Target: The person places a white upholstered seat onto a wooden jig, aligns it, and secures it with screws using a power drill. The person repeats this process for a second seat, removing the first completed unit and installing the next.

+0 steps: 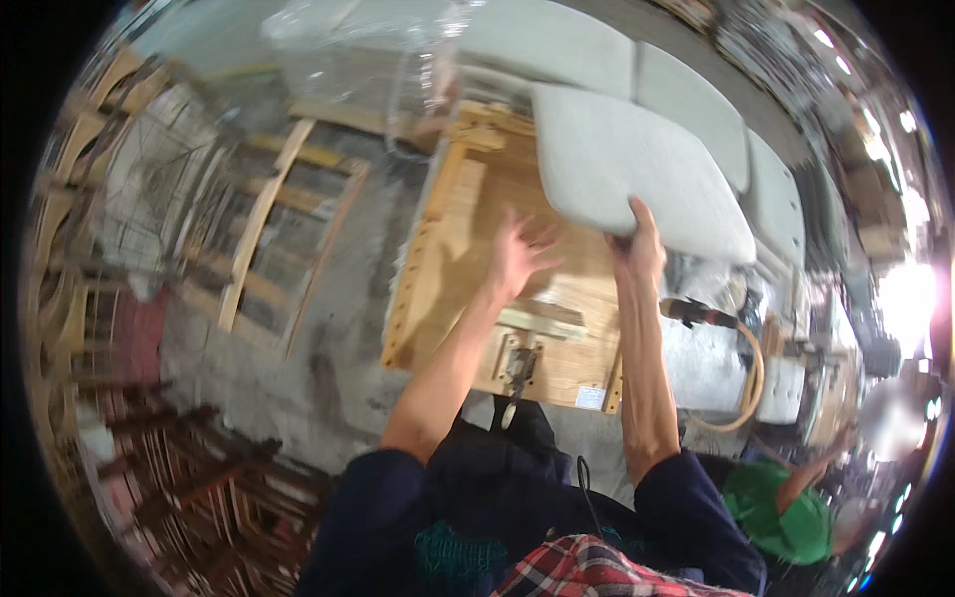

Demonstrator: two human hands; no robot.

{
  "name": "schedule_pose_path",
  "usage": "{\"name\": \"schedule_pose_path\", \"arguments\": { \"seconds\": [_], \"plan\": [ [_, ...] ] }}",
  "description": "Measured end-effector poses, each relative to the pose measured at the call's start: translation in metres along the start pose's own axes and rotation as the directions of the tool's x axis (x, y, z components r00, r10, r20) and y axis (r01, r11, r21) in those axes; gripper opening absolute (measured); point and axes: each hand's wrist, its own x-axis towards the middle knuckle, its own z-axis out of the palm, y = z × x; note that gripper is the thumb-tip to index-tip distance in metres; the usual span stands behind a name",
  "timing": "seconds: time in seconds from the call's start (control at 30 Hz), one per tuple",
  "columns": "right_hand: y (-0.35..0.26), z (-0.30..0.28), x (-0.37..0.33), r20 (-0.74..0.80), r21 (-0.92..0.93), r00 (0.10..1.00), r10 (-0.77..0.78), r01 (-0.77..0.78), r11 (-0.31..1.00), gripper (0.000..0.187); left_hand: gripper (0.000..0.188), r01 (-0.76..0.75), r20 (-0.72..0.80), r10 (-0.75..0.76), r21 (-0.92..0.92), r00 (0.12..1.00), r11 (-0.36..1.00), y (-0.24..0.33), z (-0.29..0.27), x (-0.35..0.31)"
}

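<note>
Gripping grey cushion [637, 169], right hand [640, 249]; grip seemingly hidden

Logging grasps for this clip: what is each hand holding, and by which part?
Right hand grips the grey cushion by its near edge. Left hand is open, holding nothing.

Four grey cushions [637, 169], one plywood board [497, 259], two hands [517, 254].

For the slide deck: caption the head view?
Right hand grips grey cushion over wooden board; left hand open above it.
</note>
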Motion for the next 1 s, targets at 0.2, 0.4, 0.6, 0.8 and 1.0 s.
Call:
{"name": "schedule_pose_path", "arguments": {
  "seconds": [0.2,0.4,0.6,0.8,1.0],
  "plan": [
    [0.078,-0.091,-0.016,0.376,0.018,0.9,0.219,-0.244,0.97,0.05,0.061,0.035,0.14,-0.071,0.242,0.988,0.97,0.022,0.005,0.005],
    [0.039,-0.159,-0.019,0.078,0.329,0.991,0.108,-0.128,0.936,0.065,0.071,-0.029,0.01,0.027,0.335,1.0,0.942,0.023,0.026,-0.037],
    [0.035,-0.183,0.039,0.158,0.345,0.984,0.087,-0.138,0.929,0.065,0.076,-0.219,0.023,0.246,0.54,0.969,0.812,0.043,0.045,-0.095],
    [0.068,-0.158,-0.02,0.249,0.53,0.962,0.109,-0.23,0.816,0.067,0.085,-0.377,0.169,0.352,0.614,0.921,0.693,0.102,0.039,-0.182],
    [0.032,-0.157,-0.097,0.162,0.382,0.972,-0.169,0.096,0.919,0.081,0.096,-0.338,0.094,0.333,0.454,0.938,0.824,0.137,-0.028,-0.281]
  ]
}}
